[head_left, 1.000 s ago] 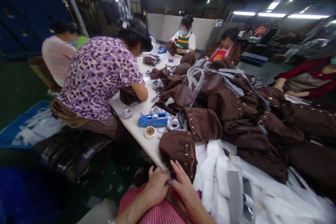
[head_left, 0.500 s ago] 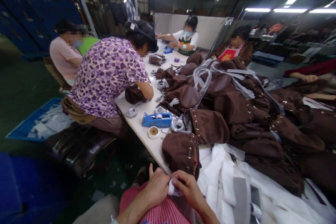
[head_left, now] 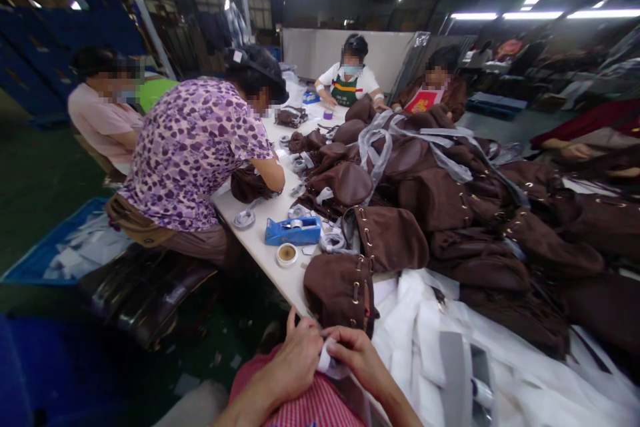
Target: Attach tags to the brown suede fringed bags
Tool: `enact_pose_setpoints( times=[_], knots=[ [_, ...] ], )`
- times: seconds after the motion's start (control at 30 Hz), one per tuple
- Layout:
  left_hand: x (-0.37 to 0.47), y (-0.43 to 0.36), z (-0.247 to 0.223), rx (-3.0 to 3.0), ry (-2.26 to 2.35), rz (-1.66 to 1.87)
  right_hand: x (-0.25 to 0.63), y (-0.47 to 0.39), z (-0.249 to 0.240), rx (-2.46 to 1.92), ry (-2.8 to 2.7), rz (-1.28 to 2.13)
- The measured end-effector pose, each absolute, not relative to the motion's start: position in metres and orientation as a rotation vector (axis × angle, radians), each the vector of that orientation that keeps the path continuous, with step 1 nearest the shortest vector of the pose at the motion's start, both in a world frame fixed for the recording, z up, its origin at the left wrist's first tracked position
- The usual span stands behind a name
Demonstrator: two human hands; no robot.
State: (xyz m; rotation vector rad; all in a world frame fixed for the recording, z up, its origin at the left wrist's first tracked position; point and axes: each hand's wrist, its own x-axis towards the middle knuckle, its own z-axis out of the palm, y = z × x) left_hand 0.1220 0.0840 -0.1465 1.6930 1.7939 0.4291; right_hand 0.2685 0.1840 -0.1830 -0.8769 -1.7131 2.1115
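Note:
My left hand is closed near the table's front edge, its index finger raised, with its other fingertips at a small white strip. Pinched round that strip's other side is my right hand. Both hands meet just above a red-and-white striped cloth on my lap. Beyond them a brown drawstring bag lies on the table edge. A second brown bag rests behind it. What exactly the white strip belongs to is partly hidden by my fingers.
A blue tape dispenser, a round tin and coiled grey straps lie on the white table. Brown bags pile up at right, beside white wrapping and a grey dispenser. Several people sit around.
The view has shifted slightly. The white strip shows a little more between my hands. Across the table, a person in a green apron has lowered their arms towards the bags.

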Motion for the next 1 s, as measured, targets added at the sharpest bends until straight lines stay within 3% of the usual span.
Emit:
enact_pose_setpoints(
  times=[0.5,1.0],
  knots=[
    [0.123,0.084,-0.153,1.504,2.002,0.567,0.267,0.175,-0.194,-1.009,-1.721,1.883],
    [0.113,0.094,-0.134,1.23,1.845,0.305,0.268,0.173,-0.182,-1.046,-1.83,1.796]
  ],
)
